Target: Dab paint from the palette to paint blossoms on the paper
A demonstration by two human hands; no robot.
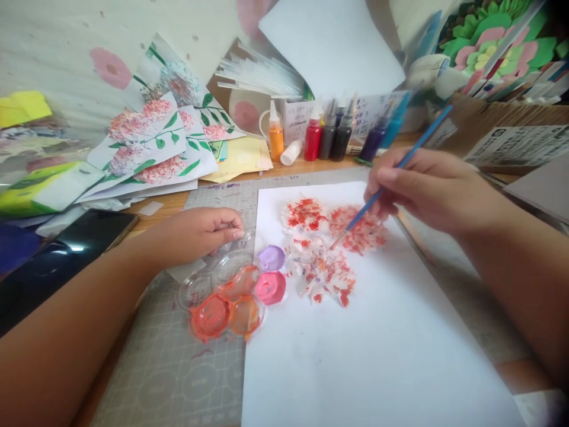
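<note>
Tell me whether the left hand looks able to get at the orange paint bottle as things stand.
Probably yes. The left hand rests on the clear palette, holding nothing, and the orange paint bottle stands beyond it at the mat's far edge. Only flat mat and bare wood lie between; the white bottle lies beside it.

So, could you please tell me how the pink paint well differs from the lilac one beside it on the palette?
The pink paint well looks larger and more saturated than the lilac paint well. Pink sits nearer the camera; lilac sits farther, closer to the left hand. Both are round wells at the palette's edge, touching the white paper.
</note>
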